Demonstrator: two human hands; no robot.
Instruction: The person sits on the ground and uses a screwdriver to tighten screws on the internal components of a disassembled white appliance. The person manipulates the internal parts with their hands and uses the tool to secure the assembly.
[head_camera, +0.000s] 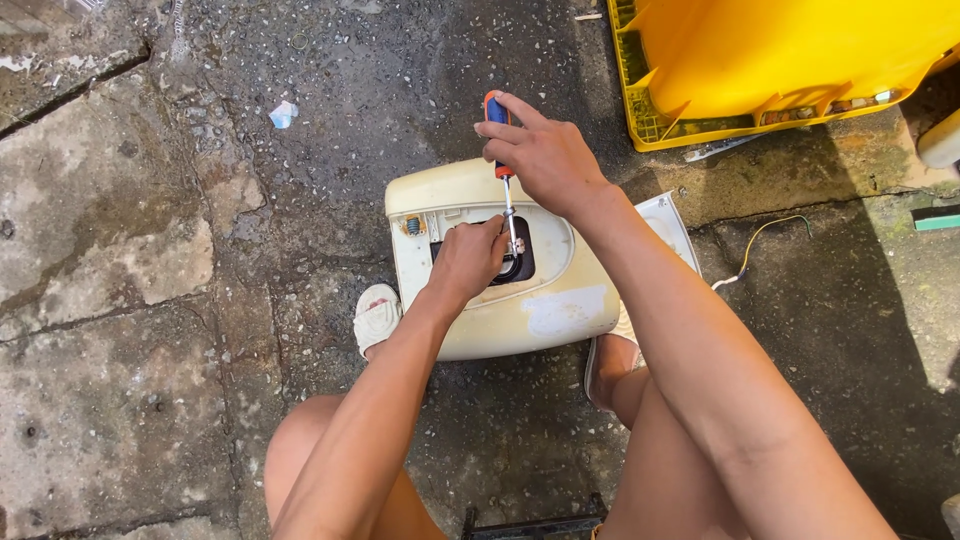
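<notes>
An outdoor repair yard: cracked, stained concrete floor (120, 250) in sunlight, a yellow crate (640, 110) at upper right, loose wire (765, 235) at right.

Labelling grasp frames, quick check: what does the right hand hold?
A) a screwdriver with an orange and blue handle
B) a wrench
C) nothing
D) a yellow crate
A: the right hand grips the screwdriver upright by its orange and blue handle, shaft pointing down into the cream casing.

An appliance casing (500, 290) lies on the ground between two feet, a crate (640, 100) behind it to the right.
</notes>
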